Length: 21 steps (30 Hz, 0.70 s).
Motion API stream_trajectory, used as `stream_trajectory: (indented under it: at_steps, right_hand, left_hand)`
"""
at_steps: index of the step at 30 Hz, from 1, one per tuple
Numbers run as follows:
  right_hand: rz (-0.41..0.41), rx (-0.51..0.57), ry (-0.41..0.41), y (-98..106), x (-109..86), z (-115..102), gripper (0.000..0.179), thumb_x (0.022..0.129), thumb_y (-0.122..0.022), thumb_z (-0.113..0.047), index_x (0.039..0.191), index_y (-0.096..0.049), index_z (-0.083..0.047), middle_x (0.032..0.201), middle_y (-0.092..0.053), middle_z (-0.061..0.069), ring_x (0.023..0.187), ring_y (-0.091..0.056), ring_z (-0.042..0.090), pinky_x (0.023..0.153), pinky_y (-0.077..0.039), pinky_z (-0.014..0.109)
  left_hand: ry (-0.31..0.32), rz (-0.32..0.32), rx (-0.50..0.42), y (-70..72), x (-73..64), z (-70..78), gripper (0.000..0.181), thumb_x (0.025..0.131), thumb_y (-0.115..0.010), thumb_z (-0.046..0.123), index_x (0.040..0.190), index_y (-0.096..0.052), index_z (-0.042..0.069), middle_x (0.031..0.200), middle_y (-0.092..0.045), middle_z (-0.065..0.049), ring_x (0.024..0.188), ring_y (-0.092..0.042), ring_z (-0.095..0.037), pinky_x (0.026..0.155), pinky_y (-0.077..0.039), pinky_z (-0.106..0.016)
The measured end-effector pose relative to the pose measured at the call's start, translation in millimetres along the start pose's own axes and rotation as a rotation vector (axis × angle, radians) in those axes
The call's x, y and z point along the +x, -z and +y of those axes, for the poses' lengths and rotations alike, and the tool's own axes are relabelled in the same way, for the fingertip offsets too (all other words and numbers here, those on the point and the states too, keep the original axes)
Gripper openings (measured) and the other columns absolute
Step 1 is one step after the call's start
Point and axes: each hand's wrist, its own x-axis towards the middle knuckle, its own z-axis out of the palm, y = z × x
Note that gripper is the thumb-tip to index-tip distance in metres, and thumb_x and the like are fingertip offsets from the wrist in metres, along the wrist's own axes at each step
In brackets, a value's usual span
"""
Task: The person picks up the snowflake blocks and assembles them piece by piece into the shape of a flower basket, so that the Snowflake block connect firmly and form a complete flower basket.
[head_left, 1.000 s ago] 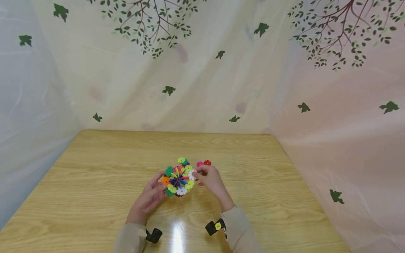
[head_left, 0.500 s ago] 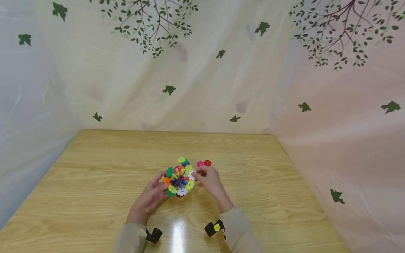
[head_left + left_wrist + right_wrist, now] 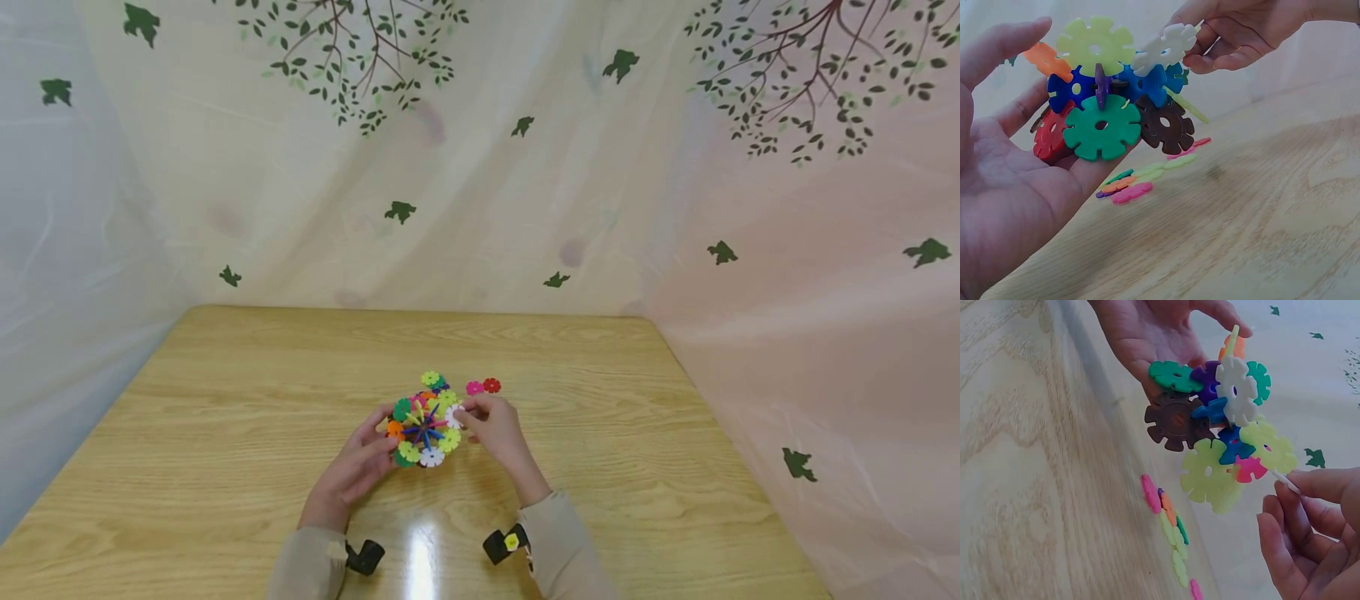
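Observation:
A ball-like cluster of snowflake discs (image 3: 425,427) in green, yellow, orange, white, blue and brown is held up over the table. My left hand (image 3: 358,465) grips it from the left, thumb above and fingers underneath, as the left wrist view shows around the green disc (image 3: 1102,128). From the right, my right hand (image 3: 498,431) pinches a white snowflake disc (image 3: 453,416) between thumb and fingertips, at the cluster's edge. That white disc (image 3: 1285,482) appears nearly edge-on in the right wrist view, close against a yellow disc (image 3: 1268,447).
Loose snowflake discs lie flat on the wooden table (image 3: 225,433) beyond the cluster, among them a red one (image 3: 491,385), a pink one (image 3: 474,388) and a yellow one (image 3: 431,378). A printed curtain (image 3: 465,258) hangs behind the table's far edge.
The pinched white disc has shifted very slightly left, toward the cluster, together with the right hand. My left hand keeps its hold nearly unchanged.

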Motion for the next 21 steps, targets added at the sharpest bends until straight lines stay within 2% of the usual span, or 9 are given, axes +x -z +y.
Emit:
stream_trajectory:
  at_steps: [5,10,14,21]
  right_hand:
    - [0.035,0.004,-0.006,-3.8,0.2,2.3,0.016,0.093,-0.065,-0.015,0.095,-0.067,0.000,0.085,-0.064,0.011,0.077,-0.061,0.021,0.069,-0.061,0.045]
    - [0.058,0.014,-0.014,-8.3,0.0,6.5,0.017,0.092,-0.065,-0.015,0.092,-0.067,0.002,0.083,-0.063,0.010,0.071,-0.057,0.013,0.068,-0.061,0.044]
    - [0.047,0.030,-0.017,-8.9,-1.4,8.4,0.018,0.093,-0.065,-0.016,0.093,-0.068,0.002,0.083,-0.063,0.010,0.070,-0.056,0.010,0.068,-0.061,0.042]
    - [-0.020,0.016,-0.013,-3.0,-1.7,7.2,0.016,0.093,-0.064,-0.015,0.094,-0.068,0.000,0.085,-0.065,0.011,0.071,-0.057,0.011,0.069,-0.061,0.043]
  left_hand:
    - [0.007,0.024,0.018,-1.1,-0.2,0.1,0.045,0.099,-0.034,-0.007,0.134,-0.045,0.019,0.124,-0.061,-0.004,0.106,-0.065,-0.016,0.091,-0.057,-0.029]
    - [0.023,0.085,0.077,-1.6,-0.7,-0.1,0.041,0.100,-0.038,-0.003,0.132,-0.046,0.021,0.124,-0.061,-0.001,0.105,-0.066,-0.015,0.090,-0.057,-0.029]
    - [0.036,0.130,0.126,-1.4,-1.1,-0.8,0.038,0.100,-0.041,-0.001,0.129,-0.049,0.022,0.122,-0.061,0.000,0.103,-0.066,-0.014,0.088,-0.057,-0.029]
    - [0.061,0.156,0.151,-0.2,-1.1,-2.3,0.036,0.098,-0.044,-0.002,0.123,-0.054,0.023,0.117,-0.063,0.000,0.100,-0.067,-0.012,0.086,-0.058,-0.027]
